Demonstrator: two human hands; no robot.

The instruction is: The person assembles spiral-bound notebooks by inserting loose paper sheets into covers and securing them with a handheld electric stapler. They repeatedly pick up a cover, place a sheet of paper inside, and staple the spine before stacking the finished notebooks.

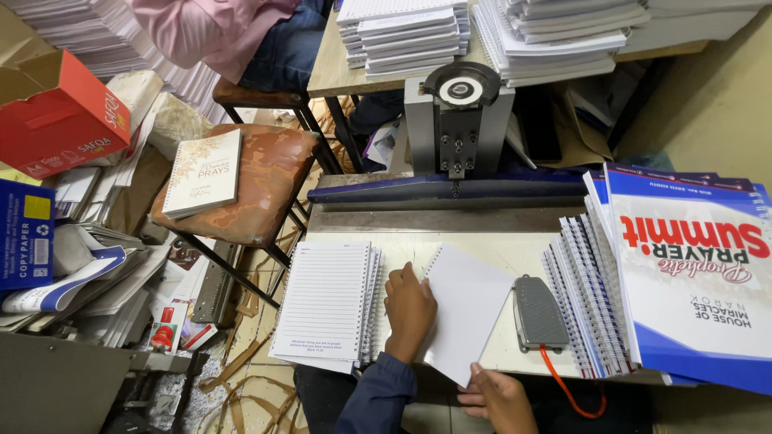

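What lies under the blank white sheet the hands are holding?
Under the white sheet shows only pale table; its left edge meets the left hand, right hand grips the bottom. Anything directly beneath is covered.

Pale worktable (515,249) w/ scuffed top. On it, L to R: stack of lined spiral-bound pads (326,301) at left edge; blank white sheet (466,309) mid, tilted, near corner off the front edge; grey foot pedal (539,312) w/ orange cord just beside; fanned row of wire-bound books (583,293); blue-white cover booklets (691,273) on right. Grey punching machine (460,120) at back.
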